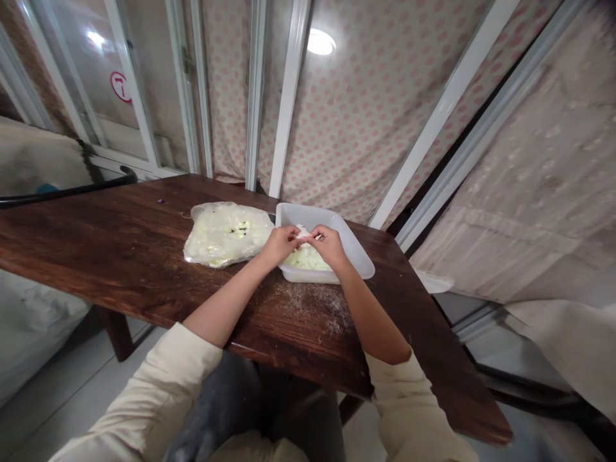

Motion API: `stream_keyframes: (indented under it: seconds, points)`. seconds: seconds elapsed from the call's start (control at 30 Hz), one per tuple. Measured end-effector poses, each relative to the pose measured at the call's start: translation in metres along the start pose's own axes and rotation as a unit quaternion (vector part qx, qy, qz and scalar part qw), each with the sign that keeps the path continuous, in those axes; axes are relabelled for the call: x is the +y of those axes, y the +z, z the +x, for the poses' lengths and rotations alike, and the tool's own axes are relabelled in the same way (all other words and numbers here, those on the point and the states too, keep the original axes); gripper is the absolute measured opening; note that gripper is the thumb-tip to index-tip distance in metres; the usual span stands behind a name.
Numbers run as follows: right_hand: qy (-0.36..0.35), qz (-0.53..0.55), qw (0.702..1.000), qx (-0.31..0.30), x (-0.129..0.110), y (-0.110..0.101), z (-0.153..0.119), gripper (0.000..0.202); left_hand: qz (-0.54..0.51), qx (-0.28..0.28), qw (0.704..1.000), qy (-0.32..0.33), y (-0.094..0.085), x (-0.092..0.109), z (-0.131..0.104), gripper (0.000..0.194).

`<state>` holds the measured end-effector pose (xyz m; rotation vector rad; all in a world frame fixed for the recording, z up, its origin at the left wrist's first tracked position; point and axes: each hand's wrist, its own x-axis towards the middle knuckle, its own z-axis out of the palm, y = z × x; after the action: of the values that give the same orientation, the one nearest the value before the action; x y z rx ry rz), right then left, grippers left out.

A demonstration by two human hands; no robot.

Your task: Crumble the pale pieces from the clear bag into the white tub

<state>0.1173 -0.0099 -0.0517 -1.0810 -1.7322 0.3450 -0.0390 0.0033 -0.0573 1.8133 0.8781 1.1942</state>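
My left hand point(283, 244) and my right hand point(326, 245) meet over a translucent white plastic bin point(359, 258). Their fingertips pinch a small, thin white piece point(303, 231) between them; its kind is too small to make out. Under my hands, in the bin, lies a heap of pale yellowish-white pieces point(308, 259). Left of the bin, close by my left hand, a clear plastic bag point(226, 234) full of pale whitish-yellow stuff lies on the table. My fingers partly hide the held piece and the bin's contents.
The dark brown wooden table point(144, 269) carries pale dust and crumbs point(312, 308) in front of the bin. Behind it stand white-framed glass panels with a pink-dotted curtain point(356, 122). A black curved rail point(106, 183) reaches the table's left back edge.
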Motion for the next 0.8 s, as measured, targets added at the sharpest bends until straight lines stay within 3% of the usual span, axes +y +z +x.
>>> stream_keyframes:
  seconds: [0.23,0.37,0.43,0.6,0.8]
  points:
    - [0.041,0.033,0.996,0.067,-0.0028,-0.0014,0.0005,0.03,0.03,0.024,0.999,0.005,0.0,0.0031,-0.0023,0.011]
    - [0.018,-0.034,0.991,0.127,0.0015,-0.0049,0.0013,0.021,0.033,0.034,0.999,0.012,0.0002,-0.0014,-0.0004,0.011]
    - [-0.01,-0.075,0.992,0.103,0.0022,-0.0041,0.0006,0.011,0.029,0.037,0.999,0.016,0.0002,-0.0031,0.0005,0.011]
    - [-0.074,-0.077,0.993,-0.05,-0.0037,0.0009,-0.0024,0.017,-0.012,0.033,0.999,0.035,0.0004,-0.0048,0.0013,0.012]
    - [-0.063,-0.042,0.996,-0.038,-0.0053,-0.0019,-0.0006,0.012,-0.027,0.036,0.999,0.005,0.0015,-0.0019,-0.0006,0.018]
